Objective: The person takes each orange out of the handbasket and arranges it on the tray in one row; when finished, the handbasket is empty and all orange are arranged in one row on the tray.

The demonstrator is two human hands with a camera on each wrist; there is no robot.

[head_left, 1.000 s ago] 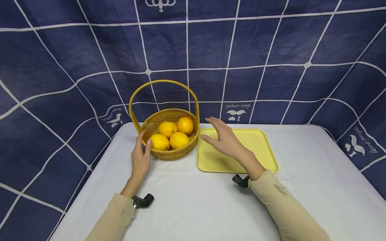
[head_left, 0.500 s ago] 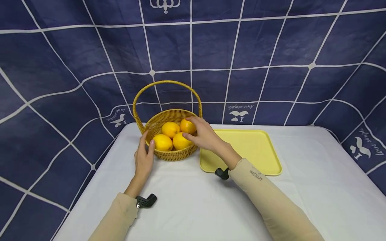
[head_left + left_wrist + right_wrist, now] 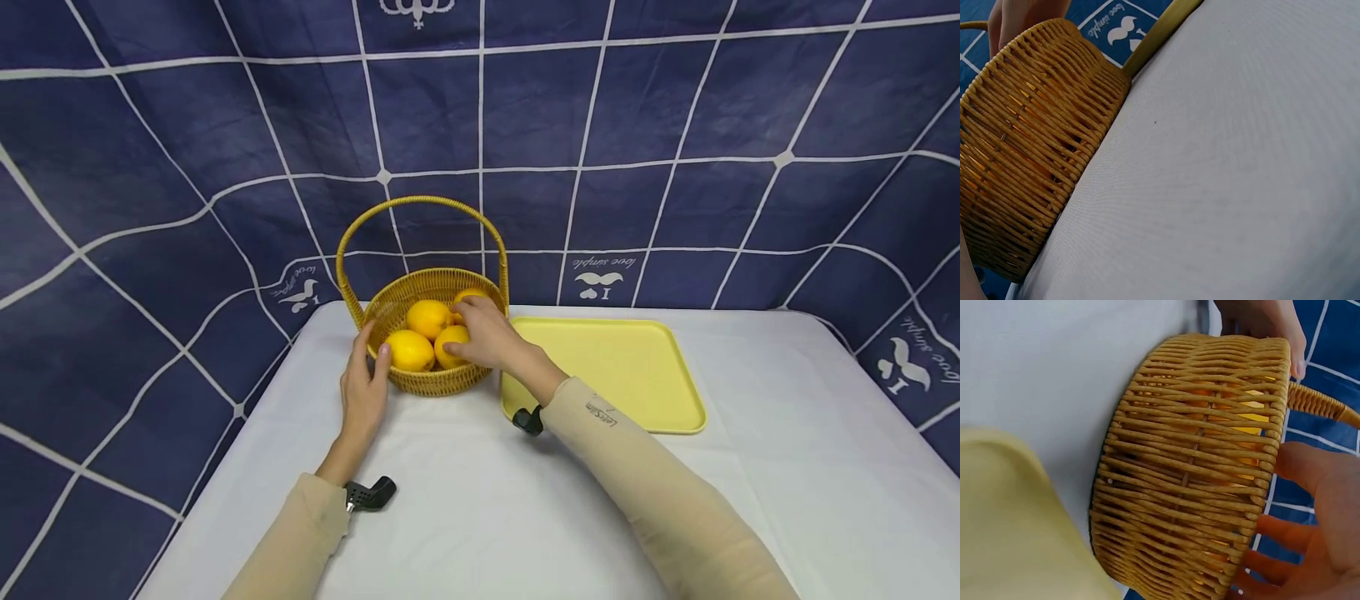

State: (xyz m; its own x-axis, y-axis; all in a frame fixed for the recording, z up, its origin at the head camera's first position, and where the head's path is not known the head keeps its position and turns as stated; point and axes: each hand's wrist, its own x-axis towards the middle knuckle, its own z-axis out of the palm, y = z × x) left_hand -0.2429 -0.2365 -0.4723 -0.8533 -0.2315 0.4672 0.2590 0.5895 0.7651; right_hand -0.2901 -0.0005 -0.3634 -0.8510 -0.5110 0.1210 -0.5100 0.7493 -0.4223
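Observation:
A wicker basket [image 3: 435,379] with a tall hoop handle stands at the table's back left and holds several yellow fruits. My right hand [image 3: 457,330] reaches into it from the right, and its thumb and fingers curl round the front right fruit [image 3: 452,339]. Two more fruits [image 3: 409,349] [image 3: 427,317] lie bare beside it, and a further one is mostly hidden behind my fingers. My left hand [image 3: 375,343] rests against the basket's left wall, thumb at the rim. The left wrist view shows the basket's wall [image 3: 1029,156] close up. In the right wrist view my right fingers [image 3: 1272,531] hang over the basket [image 3: 1197,469].
An empty yellow tray [image 3: 622,358] lies right of the basket, its left edge under my right forearm; its corner [image 3: 1010,519] shows in the right wrist view. A white cloth [image 3: 487,508] covers the table. A blue checked backdrop [image 3: 600,125] hangs close behind.
My right hand moved left from above the tray into the basket and closed round the front right fruit. The left hand stayed at the basket's side.

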